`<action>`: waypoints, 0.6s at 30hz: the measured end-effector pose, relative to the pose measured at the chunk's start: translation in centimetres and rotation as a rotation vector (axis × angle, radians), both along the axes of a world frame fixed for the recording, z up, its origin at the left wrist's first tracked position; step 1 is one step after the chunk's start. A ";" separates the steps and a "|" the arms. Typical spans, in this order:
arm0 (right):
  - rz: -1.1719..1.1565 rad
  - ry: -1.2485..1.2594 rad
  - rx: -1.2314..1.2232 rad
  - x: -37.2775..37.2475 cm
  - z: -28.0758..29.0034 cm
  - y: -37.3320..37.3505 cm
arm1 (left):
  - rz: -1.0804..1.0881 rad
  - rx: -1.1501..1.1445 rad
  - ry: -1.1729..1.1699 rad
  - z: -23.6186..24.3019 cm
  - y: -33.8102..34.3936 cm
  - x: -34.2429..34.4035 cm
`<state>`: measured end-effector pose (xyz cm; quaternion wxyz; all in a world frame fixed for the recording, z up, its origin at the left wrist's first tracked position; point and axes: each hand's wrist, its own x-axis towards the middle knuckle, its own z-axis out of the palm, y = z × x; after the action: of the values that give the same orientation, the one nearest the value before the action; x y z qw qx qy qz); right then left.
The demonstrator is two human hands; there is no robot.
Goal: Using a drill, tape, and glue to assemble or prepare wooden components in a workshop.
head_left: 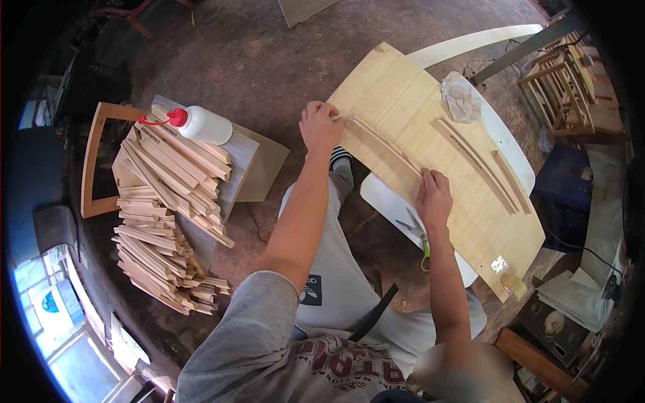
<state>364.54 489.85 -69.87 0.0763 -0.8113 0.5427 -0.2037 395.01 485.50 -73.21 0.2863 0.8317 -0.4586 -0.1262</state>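
Observation:
A thin wooden strip (386, 142), which looks like two slats laid side by side, lies across a pale plywood board (396, 87). My left hand (320, 125) is at its far left end by the board's edge, fingers curled and pinched there. At the near right end, my right hand (435, 196) has its thumb and fingers closed on the strip. To the right on the board rest another pair of strips (477, 161) and a shorter single strip (512, 181). Scissors with green handles (425, 254) lie beside my right forearm, on a white tabletop (386, 195) under the board.
At left, many loose wooden strips (151, 248) are piled on a stand beside a white bottle with red cap (207, 125). A crumpled plastic bag (461, 99) and a tape roll (514, 286) sit on the board's edges. Wooden frames (561, 94) stand at far right.

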 end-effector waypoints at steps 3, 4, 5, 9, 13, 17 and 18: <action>-0.004 -0.001 0.006 0.0 0.0 0.0 | -0.005 0.018 0.022 0.0 0.0 0.0; -0.003 -0.001 0.007 0.0 0.0 -0.1 | -0.008 0.034 0.047 0.1 0.0 0.0; -0.003 -0.001 0.007 0.1 0.0 -0.1 | -0.008 0.034 0.047 0.1 0.0 0.0; 0.003 0.002 0.006 0.1 -0.1 -0.2 | -0.005 0.034 0.045 0.2 0.0 0.0; 0.004 0.007 0.012 0.2 -0.1 -0.2 | -0.004 0.033 0.050 0.3 0.0 -0.1; 0.006 -0.003 0.014 0.2 -0.2 -0.2 | -0.006 0.032 0.052 0.3 -0.1 -0.1; 0.004 -0.004 0.014 0.2 -0.2 -0.2 | -0.006 0.025 0.051 0.2 -0.1 0.0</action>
<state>364.74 489.63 -70.08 0.0835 -0.8115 0.5421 -0.2014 394.97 485.43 -72.98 0.2870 0.8304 -0.4521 -0.1542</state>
